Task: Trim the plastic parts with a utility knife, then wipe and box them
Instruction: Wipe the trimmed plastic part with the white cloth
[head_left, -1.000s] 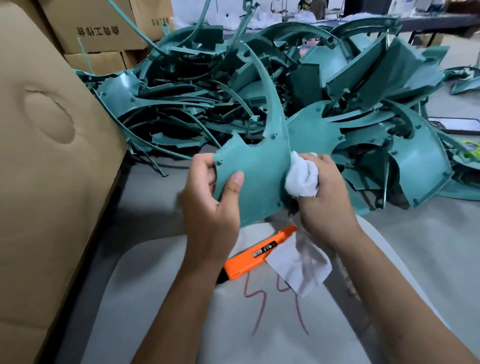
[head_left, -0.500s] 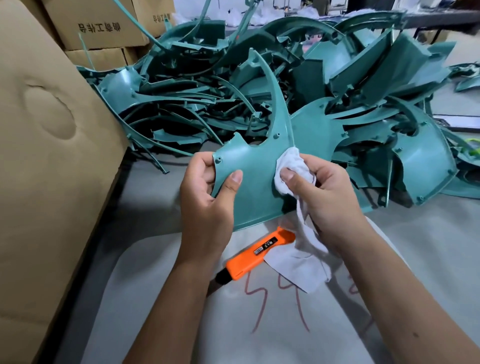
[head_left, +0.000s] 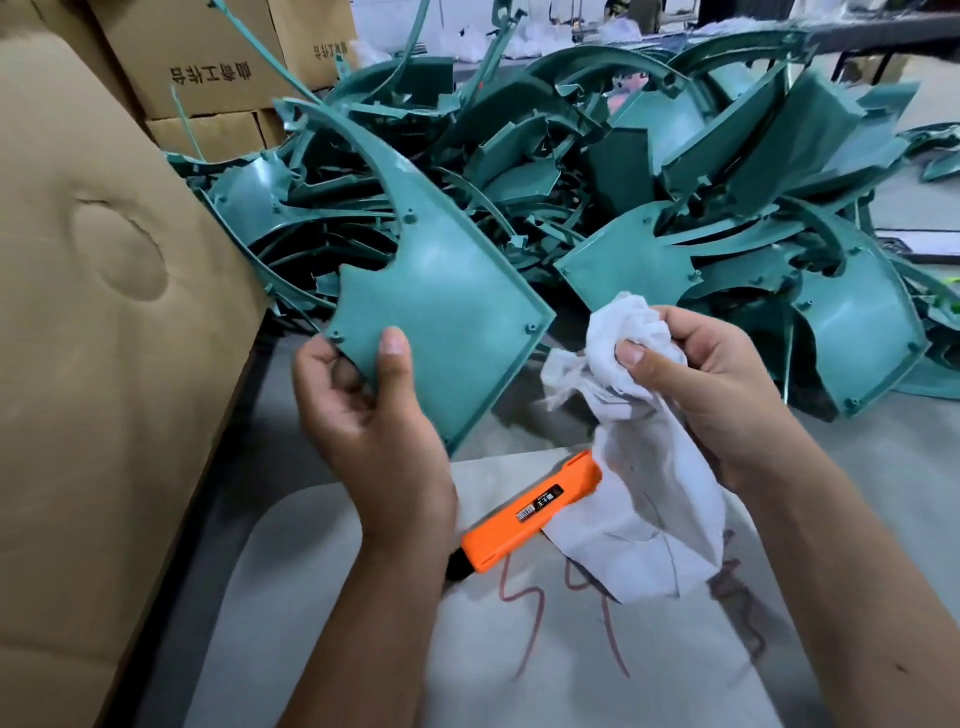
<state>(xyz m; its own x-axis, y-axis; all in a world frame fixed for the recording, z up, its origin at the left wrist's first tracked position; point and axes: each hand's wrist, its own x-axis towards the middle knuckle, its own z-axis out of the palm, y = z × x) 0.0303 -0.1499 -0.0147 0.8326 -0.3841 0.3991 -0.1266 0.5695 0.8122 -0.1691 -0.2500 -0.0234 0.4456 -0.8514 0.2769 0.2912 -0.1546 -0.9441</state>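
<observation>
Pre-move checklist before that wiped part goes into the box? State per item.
1. Part held: ok. Left hand grips the teal part at its lower corner.
2. Cloth clear of part: ok. Right hand holds the white cloth apart from it.
3. Knife parked: ok. The orange utility knife lies on the table, untouched; blade state cannot tell.
4. Part clean and trimmed: cannot tell.
5. Box opening reachable: cannot tell. Only the side of the cardboard box on the left shows.
</observation>
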